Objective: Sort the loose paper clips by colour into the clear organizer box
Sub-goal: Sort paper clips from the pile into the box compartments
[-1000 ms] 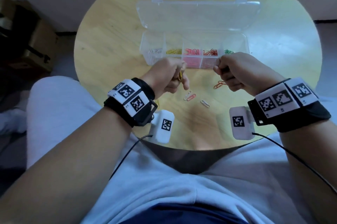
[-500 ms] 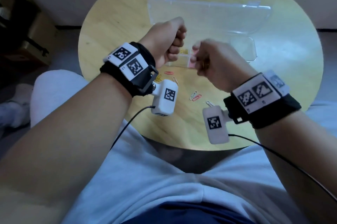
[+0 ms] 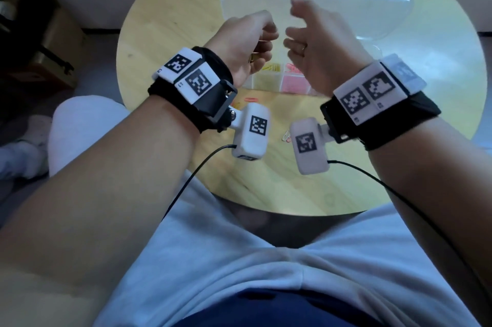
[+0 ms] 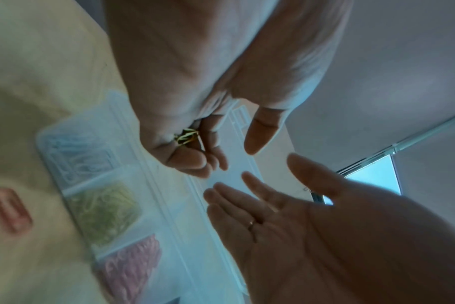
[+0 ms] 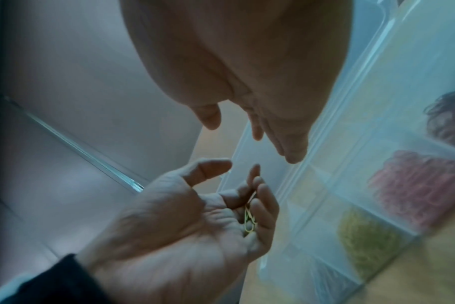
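Both our hands are up over the organizer box [image 3: 269,82], palms turned toward each other, close but apart; left hand [image 3: 247,42] has its fingers [image 4: 195,160] curled round a small bunch of yellow clips [image 4: 186,136], cupped low in the palm against the fingers, thumb standing clear of them; the clips look tangled, so no clean long axis to read, though in the right wrist view they [image 5: 249,221] run roughly along the curled fingers.

Right hand [image 3: 316,42] is loosely spread with fingers nearly straight and nothing in it that we can see; its fingertips point toward the left hand's.

Key relation: yellow compartment [image 4: 104,211] sits below and on the near side of the left hand, second from the left end, between the pale clips [image 4: 75,152] and the pink ones [image 4: 133,265]; left hand is the nearer one and already loaded, so we judge the next move is a short drop down and toward us, then let the fingers uncurl over that cell; the risk we see is a linked clip spilling over the divider into pink.

Still loose on the worktop [image 3: 170,34]: an orange-red clip [image 3: 251,99] just in front of the box and a couple more [image 3: 286,136] partly hidden behind the right wrist unit; sorting looks well along, not finished.
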